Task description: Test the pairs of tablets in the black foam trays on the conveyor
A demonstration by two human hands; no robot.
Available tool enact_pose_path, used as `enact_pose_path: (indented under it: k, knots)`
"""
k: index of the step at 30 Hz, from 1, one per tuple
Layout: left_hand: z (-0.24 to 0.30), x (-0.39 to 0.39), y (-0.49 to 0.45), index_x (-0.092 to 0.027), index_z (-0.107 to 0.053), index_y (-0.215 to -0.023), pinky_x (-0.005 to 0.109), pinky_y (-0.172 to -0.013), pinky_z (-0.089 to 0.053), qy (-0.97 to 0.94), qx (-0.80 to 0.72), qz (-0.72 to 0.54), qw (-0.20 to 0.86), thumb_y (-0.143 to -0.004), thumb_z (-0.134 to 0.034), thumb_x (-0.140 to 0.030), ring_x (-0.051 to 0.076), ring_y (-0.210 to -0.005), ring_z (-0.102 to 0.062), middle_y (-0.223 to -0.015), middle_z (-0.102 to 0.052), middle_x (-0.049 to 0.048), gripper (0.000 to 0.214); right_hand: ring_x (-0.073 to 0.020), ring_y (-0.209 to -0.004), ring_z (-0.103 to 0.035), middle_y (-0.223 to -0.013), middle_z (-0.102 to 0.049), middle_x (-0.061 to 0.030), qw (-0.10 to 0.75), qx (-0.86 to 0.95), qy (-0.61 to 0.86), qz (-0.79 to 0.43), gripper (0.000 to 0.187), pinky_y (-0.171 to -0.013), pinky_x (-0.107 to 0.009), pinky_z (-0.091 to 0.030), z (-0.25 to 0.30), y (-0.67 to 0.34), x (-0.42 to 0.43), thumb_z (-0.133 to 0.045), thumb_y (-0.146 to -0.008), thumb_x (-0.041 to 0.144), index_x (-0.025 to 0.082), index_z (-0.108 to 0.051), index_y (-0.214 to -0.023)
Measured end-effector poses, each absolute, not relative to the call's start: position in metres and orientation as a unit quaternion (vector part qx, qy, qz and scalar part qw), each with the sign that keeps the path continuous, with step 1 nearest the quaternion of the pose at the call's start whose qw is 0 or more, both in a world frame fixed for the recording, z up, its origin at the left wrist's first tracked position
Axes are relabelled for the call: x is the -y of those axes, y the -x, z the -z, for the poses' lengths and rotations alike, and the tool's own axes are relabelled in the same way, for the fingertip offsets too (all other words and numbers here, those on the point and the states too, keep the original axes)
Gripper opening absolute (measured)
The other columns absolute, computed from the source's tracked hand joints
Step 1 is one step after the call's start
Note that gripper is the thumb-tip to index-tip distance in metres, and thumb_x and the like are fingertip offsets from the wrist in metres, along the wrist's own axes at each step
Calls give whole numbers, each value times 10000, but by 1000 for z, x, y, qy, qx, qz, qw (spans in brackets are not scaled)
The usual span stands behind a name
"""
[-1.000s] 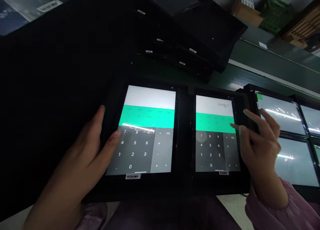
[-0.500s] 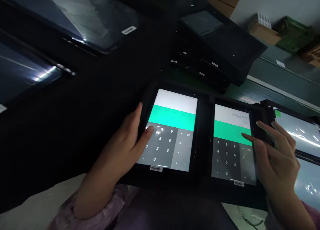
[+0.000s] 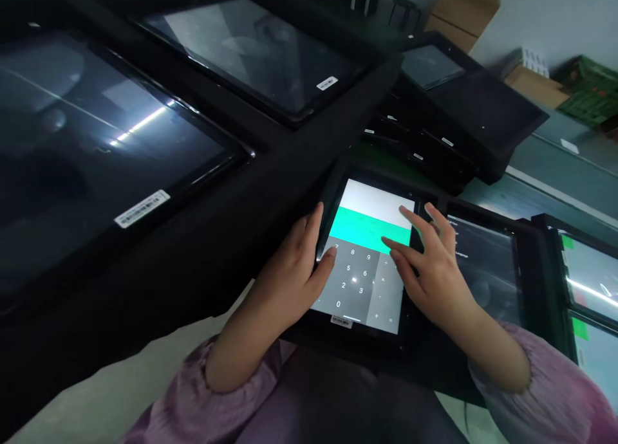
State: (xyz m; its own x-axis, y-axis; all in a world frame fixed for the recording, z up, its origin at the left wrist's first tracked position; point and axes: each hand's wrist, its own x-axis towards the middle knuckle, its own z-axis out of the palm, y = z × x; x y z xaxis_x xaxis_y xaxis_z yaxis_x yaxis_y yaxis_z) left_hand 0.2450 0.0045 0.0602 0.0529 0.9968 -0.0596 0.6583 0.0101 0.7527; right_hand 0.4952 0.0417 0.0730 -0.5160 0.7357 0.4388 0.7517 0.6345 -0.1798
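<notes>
Shifted leftward since before: right hand (image 3: 434, 270), open above the calculator tablet (image 3: 362, 289) at six o'clock, beside open left hand (image 3: 290, 283).

On my left lie two dark tablets (image 3: 106, 154) (image 3: 251, 58) in black frames, barcode labels on both. Ahead sits a stack of black tablets (image 3: 434, 135), then cardboard boxes (image 3: 535, 89) and a green crate (image 3: 586, 96). On my right, another tablet (image 3: 483, 264) shows a menu.

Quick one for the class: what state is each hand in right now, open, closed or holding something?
Left hand: open, thumb on the calculator tablet, no clear grip.
Right hand: open, fingers spread over the screen, holding nothing.
</notes>
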Motion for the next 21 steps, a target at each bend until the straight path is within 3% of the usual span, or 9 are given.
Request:
enact_pose_path:
  k: [7,11,14,18,21]
  knots:
    - [-66,-5,-246,-206,-211,-1724,589,-1289,-356,-625,-635,-269,366,-1066,-415,-539,359,-1639,-288,-1773,-301,171,765,-441,-1564,-379,-1495,-645,-93,257,850,458,34,315,-1168,-735,-489,-78,-507,-38,-528,-1069,244,209,-832,-991]
    - [-72,-12,-245,-169,-146,-1734,552,-1345,-231,-567,-668,-258,408,-1036,-410,-535,337,-1679,-122,-1822,-137,136,831,-449,-1569,-372,-1529,-612,-124,256,863,434,31,305,-1153,-735,-502,-75,-502,-39,-522,-1076,245,192,-821,-1109]
    - [-74,-19,-244,-139,-118,-1736,524,-1362,-165,-523,-695,-245,428,-1017,-422,-534,331,-1684,-35,-1833,-24,121,874,-483,-1567,-361,-1545,-600,-139,251,862,440,32,320,-1133,-780,-488,-74,-502,-37,-511,-1080,245,174,-823,-1078]
    - [-73,-28,-244,-169,-212,-1722,506,-1364,-183,-518,-676,-256,457,-986,-482,-517,330,-1683,-110,-1829,-125,94,857,-482,-1562,-375,-1485,-652,-118,263,843,466,51,306,-1143,-795,-470,-75,-505,-33,-523,-1067,221,186,-814,-979]
    - [-71,-32,-244,-201,-274,-1701,480,-1360,-222,-518,-657,-282,469,-959,-519,-465,319,-1673,-189,-1812,-221,73,825,-445,-1591,-338,-1508,-624,-146,275,867,415,22,263,-1171,-713,-498,-77,-496,-29,-542,-1052,176,165,-804,-1076]
